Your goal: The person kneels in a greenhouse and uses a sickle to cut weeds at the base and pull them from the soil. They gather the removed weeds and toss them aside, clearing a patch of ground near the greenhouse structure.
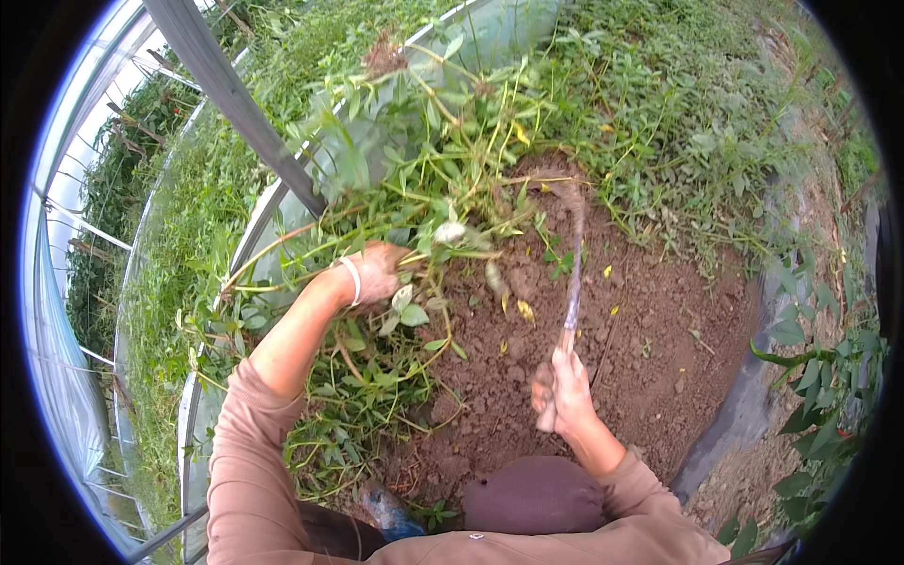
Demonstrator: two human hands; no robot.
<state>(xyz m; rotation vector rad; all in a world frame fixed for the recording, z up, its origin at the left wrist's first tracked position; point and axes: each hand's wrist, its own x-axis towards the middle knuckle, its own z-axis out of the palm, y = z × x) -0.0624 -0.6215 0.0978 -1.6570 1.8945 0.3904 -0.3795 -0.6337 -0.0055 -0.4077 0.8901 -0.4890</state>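
Note:
My left hand [378, 272], with a white band at the wrist, is closed around the stems of a large bunch of uprooted weeds [438, 169]. The long stems spread up and to both sides of the fist, and a brown root clump [385, 55] shows at the far end. My right hand [565, 392] grips the handle of a sickle-like hand tool [575, 275]. Its shaft points away from me, and its head bends left at the edge of the standing weeds. Blur hides the exact shape of that head. Bare brown soil [635, 339] lies under the tool.
A grey post [240, 106] slants down on the left beside a plastic sheet barrier [275, 212]. Dense weeds [671, 127] grow ahead. On the right run black plastic film [734, 402] and pepper plants [812, 374]. Pulled weeds [339, 431] lie by my blue shoe [388, 512].

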